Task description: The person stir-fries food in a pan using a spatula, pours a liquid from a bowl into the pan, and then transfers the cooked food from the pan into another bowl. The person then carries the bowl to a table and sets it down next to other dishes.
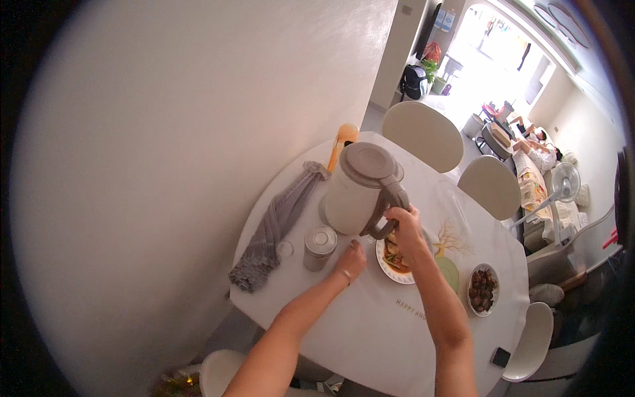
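Observation:
My right hand (407,228) is closed around the grey handle of a large light-coloured jug (352,198) with a grey lid. Just below the jug's base is my left hand (353,259), its fingers bent; whether it touches or holds anything small is unclear. A lidded cylindrical container (320,248) stands to the left of that hand. Partly under my right forearm lies a white plate of food in reddish sauce (394,260). Left of the container, a twisted grey cloth (278,228) stretches along the table, beside a small clear round object (285,249).
The white table (367,337) also bears an orange item (340,146), a green round mat (447,273), a plate of dark food (482,290) and a black phone-like object (500,357). Chairs (422,135) surround it. A wall (198,124) borders the left; people sit on a distant sofa.

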### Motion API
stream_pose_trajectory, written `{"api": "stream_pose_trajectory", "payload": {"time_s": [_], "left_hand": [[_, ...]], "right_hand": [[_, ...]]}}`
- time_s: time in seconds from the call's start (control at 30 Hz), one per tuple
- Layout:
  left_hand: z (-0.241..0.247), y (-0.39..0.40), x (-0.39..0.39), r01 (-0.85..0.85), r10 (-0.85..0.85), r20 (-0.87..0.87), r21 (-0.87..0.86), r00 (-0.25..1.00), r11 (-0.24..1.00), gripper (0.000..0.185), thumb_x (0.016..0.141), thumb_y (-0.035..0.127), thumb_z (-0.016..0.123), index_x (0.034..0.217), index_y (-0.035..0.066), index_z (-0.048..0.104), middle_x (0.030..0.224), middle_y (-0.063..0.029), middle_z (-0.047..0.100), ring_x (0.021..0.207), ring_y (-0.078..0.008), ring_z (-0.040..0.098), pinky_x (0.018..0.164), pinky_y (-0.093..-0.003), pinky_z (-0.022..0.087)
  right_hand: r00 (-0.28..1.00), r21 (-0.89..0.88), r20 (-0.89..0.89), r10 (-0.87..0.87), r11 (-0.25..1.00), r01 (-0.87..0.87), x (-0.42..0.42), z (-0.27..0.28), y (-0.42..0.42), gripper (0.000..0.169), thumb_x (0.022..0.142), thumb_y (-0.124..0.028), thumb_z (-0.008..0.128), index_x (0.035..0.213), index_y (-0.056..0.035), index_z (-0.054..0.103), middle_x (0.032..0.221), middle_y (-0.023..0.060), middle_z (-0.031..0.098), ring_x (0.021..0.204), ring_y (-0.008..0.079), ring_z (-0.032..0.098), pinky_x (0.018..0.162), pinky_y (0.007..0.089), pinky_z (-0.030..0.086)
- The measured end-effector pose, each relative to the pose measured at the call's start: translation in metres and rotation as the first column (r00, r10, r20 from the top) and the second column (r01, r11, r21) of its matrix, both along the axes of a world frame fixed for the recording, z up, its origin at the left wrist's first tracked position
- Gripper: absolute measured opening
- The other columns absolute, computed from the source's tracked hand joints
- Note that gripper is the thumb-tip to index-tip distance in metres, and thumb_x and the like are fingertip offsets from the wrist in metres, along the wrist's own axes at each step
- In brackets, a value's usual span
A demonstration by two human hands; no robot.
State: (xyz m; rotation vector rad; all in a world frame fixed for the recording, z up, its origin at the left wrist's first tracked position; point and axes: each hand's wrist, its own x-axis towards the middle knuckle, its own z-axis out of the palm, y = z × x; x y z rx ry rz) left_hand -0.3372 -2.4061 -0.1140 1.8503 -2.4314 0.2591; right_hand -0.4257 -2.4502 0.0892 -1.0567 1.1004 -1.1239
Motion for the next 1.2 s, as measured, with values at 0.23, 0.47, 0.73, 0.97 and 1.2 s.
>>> {"api": "stream_pose_trajectory", "payload": {"time_s": [0.23, 0.47, 0.73, 0.97, 1.2], "left_hand": [[-0.007, -0.073, 0.003, -0.188, 0.234, -0.119, 0.309, 0.965, 0.932, 0.032, 0.078, 0.013, 0.044, 0.098, -0.007, 0.059, 0.104, -0.0288, 0.054, 0.080, -0.0355, 0.061, 0.062, -0.0459, 0.049], [-0.015, -0.055, 0.009, -0.016, 0.053, -0.084, 0.392, 0.995, 0.920, 0.028, 0.078, 0.016, 0.046, 0.090, -0.003, 0.063, 0.091, -0.0198, 0.062, 0.076, -0.0365, 0.061, 0.057, -0.0532, 0.046], [0.013, -0.057, 0.008, -0.119, 0.167, -0.199, 0.232, 0.966, 0.965, 0.023, 0.075, 0.014, 0.048, 0.084, 0.004, 0.067, 0.086, -0.0155, 0.064, 0.072, -0.0301, 0.063, 0.044, -0.0483, 0.048], [-0.032, -0.081, -0.006, -0.198, 0.198, 0.046, 0.444, 0.979, 0.874, 0.024, 0.077, 0.017, 0.047, 0.082, 0.006, 0.067, 0.082, -0.0118, 0.065, 0.072, -0.0263, 0.064, 0.048, -0.0492, 0.049], [-0.002, -0.073, 0.001, -0.149, 0.209, -0.342, 0.193, 0.916, 0.970, 0.024, 0.077, 0.017, 0.047, 0.083, 0.005, 0.067, 0.085, -0.0146, 0.064, 0.076, -0.0302, 0.063, 0.045, -0.0509, 0.047]], "right_hand": [[0.999, -0.080, 0.008, -0.043, 0.996, 0.043, -0.018, 0.036, -0.003, 0.013, 0.063, -0.005, 0.057, 0.075, -0.0002, 0.053, 0.068, 0.0033, 0.050, 0.059, 0.0123, 0.043, 0.055, 0.0255, 0.036], [0.992, 0.024, 0.059, -0.113, 0.993, 0.111, -0.019, 0.022, 0.007, 0.015, 0.063, -0.003, 0.056, 0.078, 0.0012, 0.052, 0.070, 0.0047, 0.051, 0.060, 0.0128, 0.046, 0.055, 0.0257, 0.038], [0.986, 0.054, 0.079, -0.146, 0.988, 0.142, -0.001, 0.017, 0.006, 0.013, 0.062, 0.000, 0.056, 0.074, -0.0005, 0.052, 0.070, 0.0035, 0.050, 0.065, 0.0126, 0.046, 0.061, 0.0252, 0.037], [0.982, 0.035, 0.101, -0.161, 0.987, 0.158, -0.001, 0.031, 0.003, 0.015, 0.061, 0.001, 0.056, 0.076, -0.0007, 0.053, 0.071, 0.0038, 0.051, 0.068, 0.0130, 0.046, 0.065, 0.0249, 0.036], [0.976, 0.039, 0.094, -0.197, 0.980, 0.194, 0.007, 0.027, 0.000, 0.017, 0.060, 0.001, 0.055, 0.077, 0.0001, 0.053, 0.072, 0.0050, 0.051, 0.069, 0.0147, 0.046, 0.066, 0.0257, 0.037]]}}
